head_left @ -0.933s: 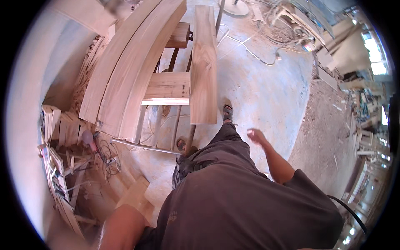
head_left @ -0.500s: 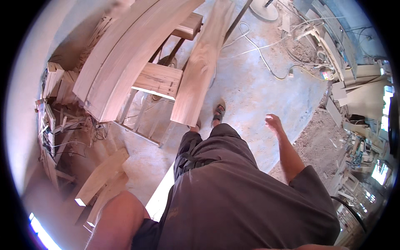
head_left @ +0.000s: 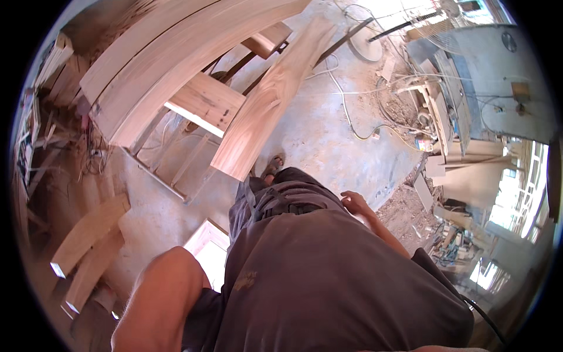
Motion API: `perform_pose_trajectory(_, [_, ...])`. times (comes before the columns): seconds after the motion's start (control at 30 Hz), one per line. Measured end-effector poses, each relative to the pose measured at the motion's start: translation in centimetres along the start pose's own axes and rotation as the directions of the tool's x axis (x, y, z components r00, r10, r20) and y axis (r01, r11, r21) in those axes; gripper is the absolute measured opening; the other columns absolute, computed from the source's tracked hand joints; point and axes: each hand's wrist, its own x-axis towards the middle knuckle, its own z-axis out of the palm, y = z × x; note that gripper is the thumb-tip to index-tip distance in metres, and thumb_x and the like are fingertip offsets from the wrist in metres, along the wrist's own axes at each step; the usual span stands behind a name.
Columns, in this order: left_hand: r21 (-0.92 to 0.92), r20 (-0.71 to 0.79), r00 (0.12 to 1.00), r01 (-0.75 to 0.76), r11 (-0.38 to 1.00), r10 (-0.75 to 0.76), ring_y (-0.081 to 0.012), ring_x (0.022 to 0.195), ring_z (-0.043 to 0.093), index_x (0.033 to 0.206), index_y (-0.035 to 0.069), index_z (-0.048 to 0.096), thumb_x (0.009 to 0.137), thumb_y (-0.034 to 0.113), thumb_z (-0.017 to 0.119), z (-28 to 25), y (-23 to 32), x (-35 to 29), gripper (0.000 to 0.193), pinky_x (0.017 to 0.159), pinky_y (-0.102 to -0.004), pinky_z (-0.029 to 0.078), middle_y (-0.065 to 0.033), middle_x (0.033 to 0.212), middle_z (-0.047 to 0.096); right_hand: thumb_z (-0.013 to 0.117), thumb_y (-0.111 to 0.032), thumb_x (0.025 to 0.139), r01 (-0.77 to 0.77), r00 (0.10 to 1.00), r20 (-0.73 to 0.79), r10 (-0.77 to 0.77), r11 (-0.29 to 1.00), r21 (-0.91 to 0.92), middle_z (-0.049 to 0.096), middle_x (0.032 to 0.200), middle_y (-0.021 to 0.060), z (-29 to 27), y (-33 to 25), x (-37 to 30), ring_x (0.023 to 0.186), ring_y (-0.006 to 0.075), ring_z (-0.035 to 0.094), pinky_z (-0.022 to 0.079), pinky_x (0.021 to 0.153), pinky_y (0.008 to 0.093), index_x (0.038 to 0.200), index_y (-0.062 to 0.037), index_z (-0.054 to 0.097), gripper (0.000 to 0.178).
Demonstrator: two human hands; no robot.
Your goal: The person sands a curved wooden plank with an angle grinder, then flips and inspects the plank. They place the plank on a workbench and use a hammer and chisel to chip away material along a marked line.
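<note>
By the right side of my body hangs my right hand (head_left: pixel 354 203), loosely open, the fingers slightly bent and nothing visible in them. It touches none of the timber. My bent left arm (head_left: pixel 161 296) shows at the lower left, but the hand itself is out of sight. Ahead of me a long wooden plank (head_left: pixel 267 108) lies across wooden blocks (head_left: pixel 208 100) on a metal stand (head_left: pixel 158 176). Left of it, wide curved boards (head_left: pixel 170 64) lie side by side on the same support.
Two curved wooden pieces (head_left: pixel 94 226) lie on the floor at the left. A pale cable (head_left: pixel 346 108) runs over the bluish floor (head_left: pixel 311 129). Sawdust and scrap wood (head_left: pixel 454 240) line the right side, and a fan (head_left: pixel 443 32) stands far right. A bright framed panel (head_left: pixel 208 252) is beside my left arm.
My view has turned, so the timber and stand sit further left and more of the right wall shows. My right hand has come in closer to my body.
</note>
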Motion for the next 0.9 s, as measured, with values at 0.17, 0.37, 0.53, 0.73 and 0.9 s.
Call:
perform_pose_trajectory(0.17, [0.096, 0.016, 0.999, 0.025, 0.995, -0.027, -0.0219, 0.096, 0.07, 0.118, -0.003, 0.07, 0.108, 0.024, 0.057, 2.2, 1.0, 1.4, 0.031, 0.094, -0.0405, 0.055, -0.0157, 0.102, 0.074, 0.065, -0.026, 0.091, 0.049, 0.998, 0.035, -0.046, 0.995, -0.081, 0.074, 0.121, 0.0239, -2.1, 4.1, 4.8, 0.116, 0.0368, 0.07, 0.055, 0.1, 0.0429, 0.132, -0.0038, 0.069, 0.047])
perform_pose_trajectory(0.37, [0.229, 0.086, 0.994, 0.049, 0.972, -0.07, -0.0218, 0.094, 0.07, 0.117, -0.003, 0.07, 0.108, 0.023, 0.057, 8.3, 1.6, 3.8, 0.03, 0.093, -0.0406, 0.056, -0.0156, 0.1, 0.073, 0.062, -0.025, 0.092, 0.219, 0.975, 0.056, -0.213, 0.965, -0.142, 0.075, 0.114, 0.0249, -8.0, 0.3, 10.8, 0.11, 0.0383, 0.072, 0.055, 0.099, 0.0427, 0.128, 0.0002, 0.07, 0.044])
perform_pose_trajectory(0.53, [0.358, 0.1, 0.987, 0.085, 0.93, -0.129, -0.0218, 0.093, 0.07, 0.117, -0.002, 0.07, 0.107, 0.023, 0.057, 15.9, 2.0, 5.8, 0.03, 0.092, -0.0407, 0.056, -0.0155, 0.099, 0.073, 0.062, -0.021, 0.093, 0.319, 0.946, 0.131, -0.297, 0.921, -0.222, 0.073, 0.121, 0.0244, -15.5, 2.5, 17.7, 0.112, 0.0372, 0.071, 0.054, 0.099, 0.0429, 0.127, 0.0018, 0.07, 0.042])
perform_pose_trajectory(0.73, [0.481, 0.082, 0.981, 0.116, 0.869, -0.177, -0.0217, 0.092, 0.07, 0.117, -0.002, 0.069, 0.107, 0.022, 0.057, 21.9, 2.1, 8.1, 0.029, 0.091, -0.0409, 0.056, -0.0155, 0.097, 0.073, 0.065, -0.017, 0.088, 0.398, 0.912, 0.023, -0.409, 0.87, -0.291, 0.076, 0.104, 0.0214, -26.3, 4.7, 24.7, 0.095, 0.0263, 0.074, 0.056, 0.084, 0.0373, 0.125, 0.0032, 0.07, 0.042])
perform_pose_trajectory(0.9, [0.557, 0.019, 0.979, 0.156, 0.816, -0.201, -0.0217, 0.09, 0.07, 0.117, -0.002, 0.069, 0.107, 0.022, 0.057, 23.7, 1.9, 8.6, 0.029, 0.09, -0.041, 0.057, -0.0154, 0.096, 0.073, 0.067, -0.023, 0.091, 0.489, 0.87, 0.054, -0.49, 0.842, -0.23, 0.076, 0.104, 0.0231, -29.8, 2.4, 28.6, 0.098, 0.034, 0.075, 0.057, 0.087, 0.0405, 0.122, 0.0005, 0.072, 0.039])
